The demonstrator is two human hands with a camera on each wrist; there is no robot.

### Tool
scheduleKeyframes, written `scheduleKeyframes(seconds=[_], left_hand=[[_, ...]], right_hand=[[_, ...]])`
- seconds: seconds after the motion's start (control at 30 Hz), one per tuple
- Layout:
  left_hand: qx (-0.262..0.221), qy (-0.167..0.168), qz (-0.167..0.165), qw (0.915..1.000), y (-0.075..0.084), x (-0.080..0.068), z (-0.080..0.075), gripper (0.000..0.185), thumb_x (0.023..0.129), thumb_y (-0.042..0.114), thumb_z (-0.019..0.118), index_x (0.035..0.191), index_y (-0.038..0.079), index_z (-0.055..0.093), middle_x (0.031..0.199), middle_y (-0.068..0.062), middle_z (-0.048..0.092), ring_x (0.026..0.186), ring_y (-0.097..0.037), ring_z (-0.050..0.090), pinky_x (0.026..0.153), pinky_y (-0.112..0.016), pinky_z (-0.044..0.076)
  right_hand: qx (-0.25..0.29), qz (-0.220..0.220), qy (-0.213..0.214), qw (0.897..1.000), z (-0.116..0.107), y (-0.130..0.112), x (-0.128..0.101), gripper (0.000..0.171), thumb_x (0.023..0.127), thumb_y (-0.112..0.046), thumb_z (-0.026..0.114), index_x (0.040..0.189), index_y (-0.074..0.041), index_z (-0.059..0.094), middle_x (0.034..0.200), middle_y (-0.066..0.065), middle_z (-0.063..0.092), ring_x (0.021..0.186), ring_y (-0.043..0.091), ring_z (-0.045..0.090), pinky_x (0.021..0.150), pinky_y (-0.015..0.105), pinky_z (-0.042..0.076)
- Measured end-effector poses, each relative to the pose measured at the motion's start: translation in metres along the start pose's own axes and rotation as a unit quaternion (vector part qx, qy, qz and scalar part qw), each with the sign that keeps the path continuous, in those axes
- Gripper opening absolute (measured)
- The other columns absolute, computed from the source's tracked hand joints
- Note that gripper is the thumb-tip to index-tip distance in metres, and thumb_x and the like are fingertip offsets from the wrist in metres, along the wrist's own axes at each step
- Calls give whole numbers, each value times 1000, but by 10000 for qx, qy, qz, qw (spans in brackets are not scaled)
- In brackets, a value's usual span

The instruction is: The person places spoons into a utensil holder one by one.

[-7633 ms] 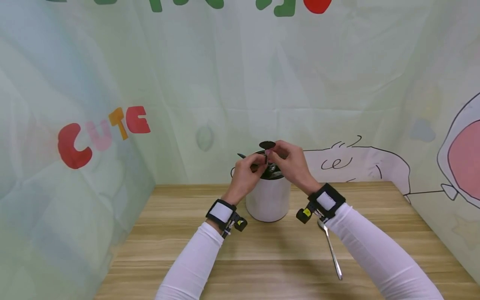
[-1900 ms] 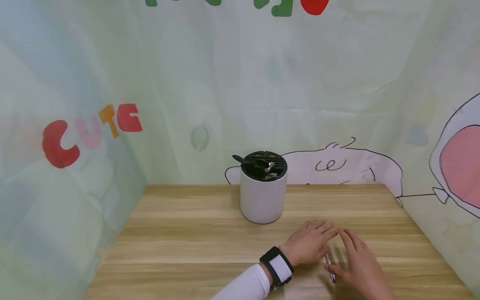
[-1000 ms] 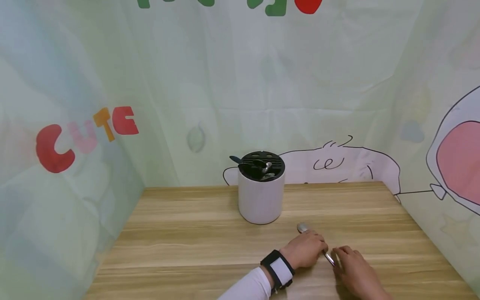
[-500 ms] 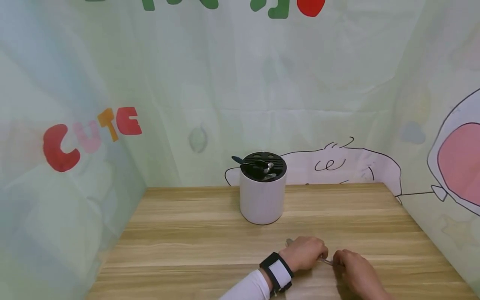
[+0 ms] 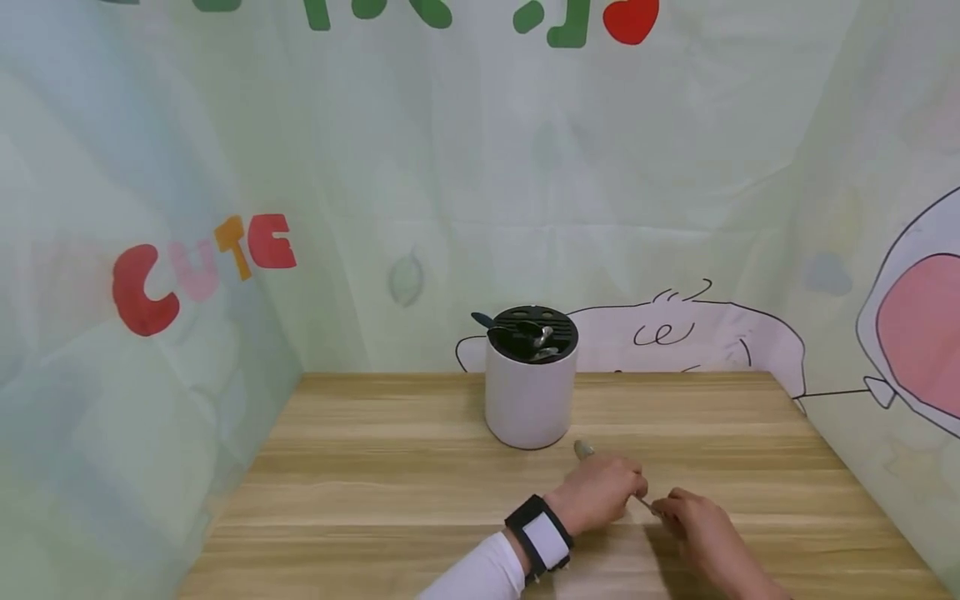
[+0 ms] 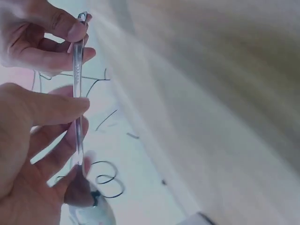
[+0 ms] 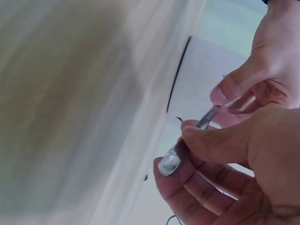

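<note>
Since half a second before, the spoon (image 5: 585, 451) had swung so that its bowl pointed up toward the cutlery holder (image 5: 531, 398) again, and both hands had drifted slightly toward the back of the table.

The wooden table (image 5: 375, 467) filled the lower part of the head view, with printed cloth walls closing it in at the back and on both sides. Broad bare boards lay to the left of the hands and between them and the holder; the right edge and the right-hand cloth stood near the right hand (image 5: 693, 527). The white cutlery holder with its black slotted lid stood toward the back, near the middle, with dark utensil ends poking out of the lid.

The left hand (image 5: 600, 493), wearing a black and white wrist strap, lay in front of the holder and a little to its right. Its thumb and fingers were curled round the middle of the spoon's handle, as the left wrist view (image 6: 77, 112) showed. The right hand, just beside it, pinched the far end of the handle between thumb and fingertips (image 7: 206, 140).

The spoon was slim, shiny metal, with a narrow straight handle; it was held just above the tabletop, spanning both hands. Its small rounded bowl stuck out past the left hand's knuckles, near the holder's base but apart from it.
</note>
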State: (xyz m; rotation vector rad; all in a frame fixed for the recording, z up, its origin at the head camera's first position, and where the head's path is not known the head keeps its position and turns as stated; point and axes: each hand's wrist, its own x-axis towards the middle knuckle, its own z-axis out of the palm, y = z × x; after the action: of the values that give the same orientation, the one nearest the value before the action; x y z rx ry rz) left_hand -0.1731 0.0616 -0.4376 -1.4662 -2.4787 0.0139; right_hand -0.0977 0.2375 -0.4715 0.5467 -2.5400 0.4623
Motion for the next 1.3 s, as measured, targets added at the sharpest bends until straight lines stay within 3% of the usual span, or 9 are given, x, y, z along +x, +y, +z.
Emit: scheduleKeyframes(seconds=[0.23, 0.37, 0.53, 0.67, 0.83, 0.87, 0.93, 1.0, 1.3], left_hand=[[117, 1831, -207, 9828, -8, -6, -45, 37, 90, 28, 68, 127, 25, 63, 137, 8, 60, 133, -13, 49, 119, -47, 29], [-31, 2968, -321, 9544, -16, -14, -72, 36, 90, 24, 67, 126, 20, 63, 142, 0, 56, 136, -19, 47, 120, -47, 28], [-758, 4183, -598, 9032, -27, -28, -81, 45, 85, 13, 69, 128, 10, 58, 145, -9, 50, 134, -24, 47, 114, -43, 38], [-2844, 4430, -1320, 8399, -28, -37, -79, 52, 88, 9, 67, 136, 10, 47, 144, -9, 45, 134, -24, 46, 109, -40, 43], [-5733, 3728, -2188, 6960, -25, -44, -78, 50, 93, 11, 66, 138, 13, 45, 137, -7, 51, 128, -23, 54, 105, -36, 48], [-6039, 3583, -2349, 6721, -24, -45, -78, 47, 92, 11, 67, 135, 11, 47, 133, -8, 54, 123, -24, 57, 102, -34, 50], [-6346, 3308, -2655, 6461, -22, -47, -78, 41, 91, 14, 69, 128, 7, 52, 124, -10, 59, 113, -24, 62, 94, -30, 54], [-6384, 3128, -2886, 6413, -20, -47, -77, 36, 89, 17, 72, 119, 4, 57, 113, -12, 64, 103, -21, 64, 86, -27, 54], [-5713, 3275, -3218, 6803, -14, -46, -63, 18, 83, 22, 79, 90, 11, 67, 85, -4, 68, 79, -9, 63, 75, -25, 52]], right_hand=[[99, 253, 365, 9990, -17, -15, 27, 25, 72, 12, 76, 90, -6, 75, 76, -9, 61, 62, -8, 44, 53, 18, 40], [254, 384, 809, 9957, -27, -27, 43, 25, 75, 9, 76, 95, -7, 75, 80, -7, 64, 65, -1, 55, 55, 20, 47], [1014, 318, 1397, 9845, -31, -43, 58, 27, 74, 11, 76, 95, -6, 74, 84, -3, 68, 74, 4, 65, 62, 15, 54], [1812, 486, 1489, 9709, -31, -57, 64, 27, 76, 12, 75, 96, -7, 74, 86, -1, 71, 79, -1, 65, 64, 11, 53], [2482, 725, 1286, 9574, -24, -70, 66, 26, 79, 10, 73, 97, -8, 74, 88, 1, 73, 80, 0, 66, 64, 18, 57], [2568, 753, 1254, 9553, -22, -72, 66, 26, 79, 10, 73, 97, -9, 74, 89, 1, 73, 80, 0, 66, 63, 19, 57], [2673, 807, 1251, 9520, -18, -76, 65, 25, 79, 9, 73, 96, -10, 74, 88, 1, 73, 79, 0, 66, 63, 20, 58], [2606, 827, 1334, 9526, -13, -79, 65, 24, 79, 8, 75, 95, -10, 74, 86, 1, 73, 79, -1, 66, 62, 19, 57], [2057, 730, 1703, 9609, 3, -85, 63, 27, 73, 10, 78, 89, -11, 74, 79, 1, 72, 72, 0, 65, 58, 13, 54]])
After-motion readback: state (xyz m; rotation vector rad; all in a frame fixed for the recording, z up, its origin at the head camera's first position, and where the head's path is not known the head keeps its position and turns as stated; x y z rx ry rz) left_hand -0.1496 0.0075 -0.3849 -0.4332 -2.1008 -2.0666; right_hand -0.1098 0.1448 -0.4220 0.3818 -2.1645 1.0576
